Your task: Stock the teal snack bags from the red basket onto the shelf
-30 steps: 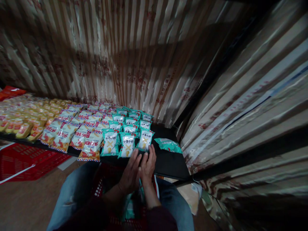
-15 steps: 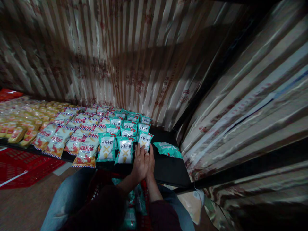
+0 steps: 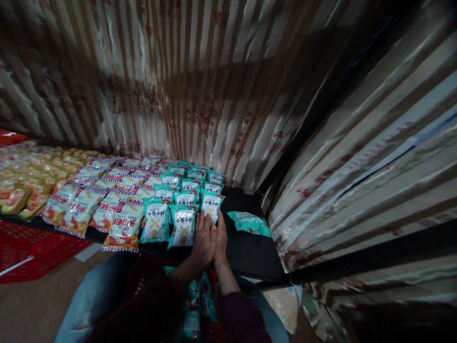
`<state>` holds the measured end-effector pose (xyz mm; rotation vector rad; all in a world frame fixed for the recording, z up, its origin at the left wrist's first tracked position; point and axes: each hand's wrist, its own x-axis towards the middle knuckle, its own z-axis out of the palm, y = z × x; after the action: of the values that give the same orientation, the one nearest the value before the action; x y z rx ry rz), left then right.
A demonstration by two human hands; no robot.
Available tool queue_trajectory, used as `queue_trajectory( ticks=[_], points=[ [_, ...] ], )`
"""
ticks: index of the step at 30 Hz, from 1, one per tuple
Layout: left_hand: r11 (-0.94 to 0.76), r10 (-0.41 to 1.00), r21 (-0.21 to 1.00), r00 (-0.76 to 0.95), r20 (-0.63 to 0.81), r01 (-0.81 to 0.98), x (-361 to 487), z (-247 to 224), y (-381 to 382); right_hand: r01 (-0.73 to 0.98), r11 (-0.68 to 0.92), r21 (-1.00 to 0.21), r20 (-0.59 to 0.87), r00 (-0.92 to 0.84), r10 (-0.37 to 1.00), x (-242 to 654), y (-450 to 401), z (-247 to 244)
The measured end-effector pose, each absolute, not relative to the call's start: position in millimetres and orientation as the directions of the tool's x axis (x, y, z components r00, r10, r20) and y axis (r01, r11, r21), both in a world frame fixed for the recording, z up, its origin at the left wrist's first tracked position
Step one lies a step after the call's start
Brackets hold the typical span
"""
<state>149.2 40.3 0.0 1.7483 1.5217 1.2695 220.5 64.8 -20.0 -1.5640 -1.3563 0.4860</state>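
The two hands are together, side by side and touching, fingers straight rather than curled into a grip: the left hand (image 3: 204, 240) lies over the lower front of a teal-edged snack packet (image 3: 212, 206), and the right hand (image 3: 222, 234) runs along its right side. Against a second ago, the hands have drawn closer together and this packet sits farther back, nearer the one behind it; I take that as the packet being pressed into its row. It stands tilted back at the front right of the teal group on the black shelf (image 3: 250, 252), its white panel creased, dark lettering showing, bottom edge hidden by the fingers. Just left is a matching packet (image 3: 183, 226), standing farther forward; to the right, well clear, a loose teal packet (image 3: 250, 223) lies flat.
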Motion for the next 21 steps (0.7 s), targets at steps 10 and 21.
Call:
queue_trajectory(
  ticks=[10, 21],
  points=[
    [-0.311, 0.931, 0.793, 0.0, 0.365, 0.524, 145.5, 8.3, 30.4, 0.564, 0.127, -0.816, 0.352, 0.31, 0.883, 222.0, 60.2, -25.8],
    [-0.38, 0.916, 0.771, 0.093, 0.39, 0.51, 140.4, 9.5, -5.1, 0.618, 0.221, -0.754, 0.472, 0.276, 0.837, 222.5, 27.7, -40.2]
  ],
)
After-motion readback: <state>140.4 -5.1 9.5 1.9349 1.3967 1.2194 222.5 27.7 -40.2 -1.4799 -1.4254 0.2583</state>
